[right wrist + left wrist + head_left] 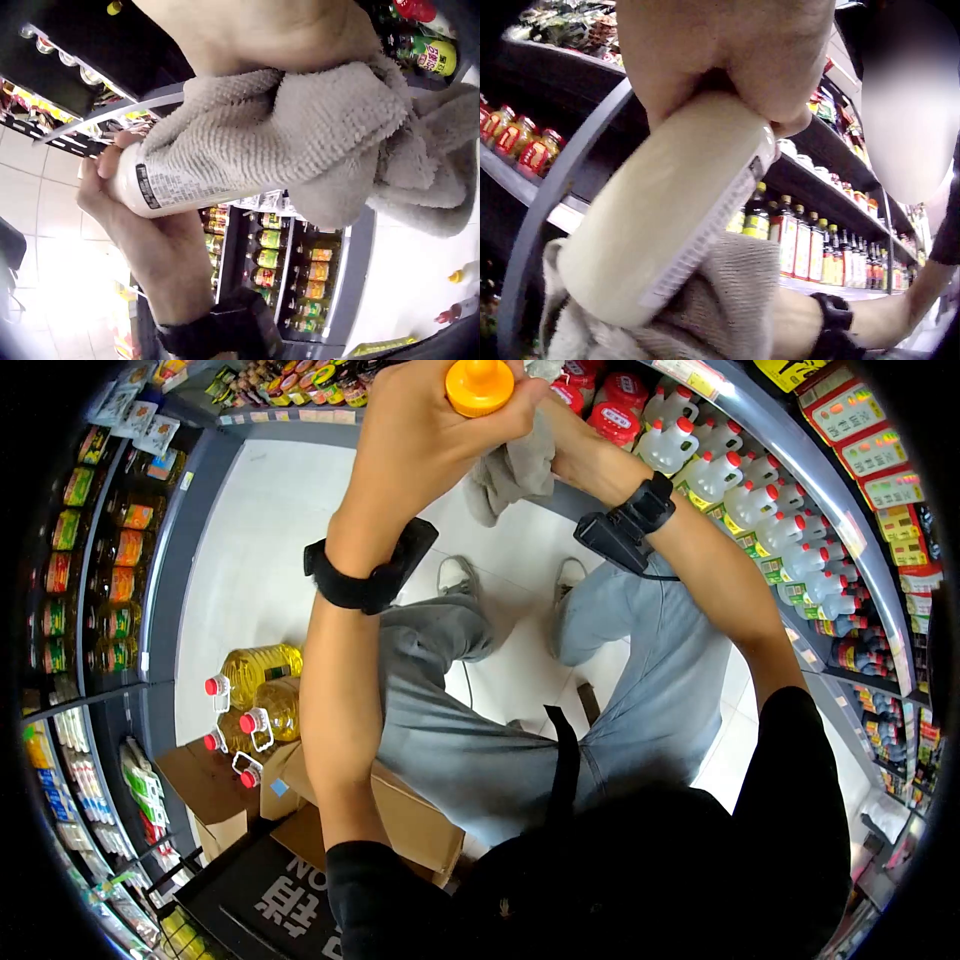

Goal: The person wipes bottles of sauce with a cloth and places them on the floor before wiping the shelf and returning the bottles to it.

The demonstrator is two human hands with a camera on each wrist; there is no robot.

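A white bottle (660,202) with a printed label is held up, its orange cap (480,385) facing the head camera. The left hand (425,445) grips it around the cap end, also seen in the right wrist view, where the left hand (161,240) has its fingers curled round the bottle (139,184). A grey ribbed cloth (300,142) wraps the bottle's other end; the right hand (277,34) holds the cloth against it. From the head, the right hand (585,450) is partly behind the cloth (515,470), and its fingers are mostly hidden.
Shelves of white jugs (750,505) stand at the right and dark bottles (120,580) at the left. Yellow oil bottles (262,663) stand beside an open cardboard box (410,820) at the lower left, near a black crate (260,900). The person's legs are spread over the tiled floor (270,540).
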